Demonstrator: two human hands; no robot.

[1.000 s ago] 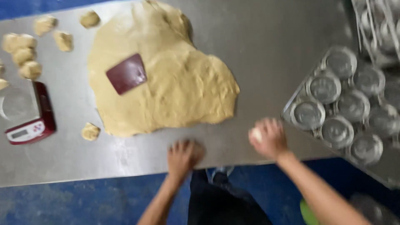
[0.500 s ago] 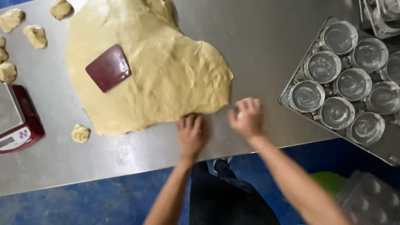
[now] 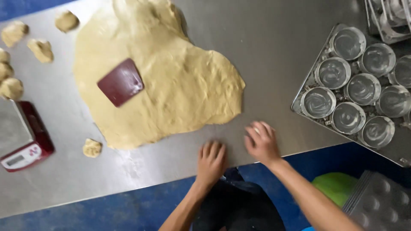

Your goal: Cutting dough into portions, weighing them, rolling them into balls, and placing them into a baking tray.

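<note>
I have both hands flat near the worktop's (image 3: 274,55) front edge: the left hand (image 3: 211,161) lies palm down, fingers spread, holding nothing; the right hand (image 3: 261,142) rests beside it, fingers loosely open, also empty. The big dough sheet (image 3: 171,85) spreads just beyond them, toward the back edge, with a dark red scraper (image 3: 120,82) lying on it. A small dough lump (image 3: 92,148) sits near the front-left.

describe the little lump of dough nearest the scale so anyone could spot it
Start at the big flat sheet of dough on the metal table. Just off its lower left edge, right of the red scale, lies a small dough lump. It sits alone, while the other lumps cluster at the table's far left.
</note>
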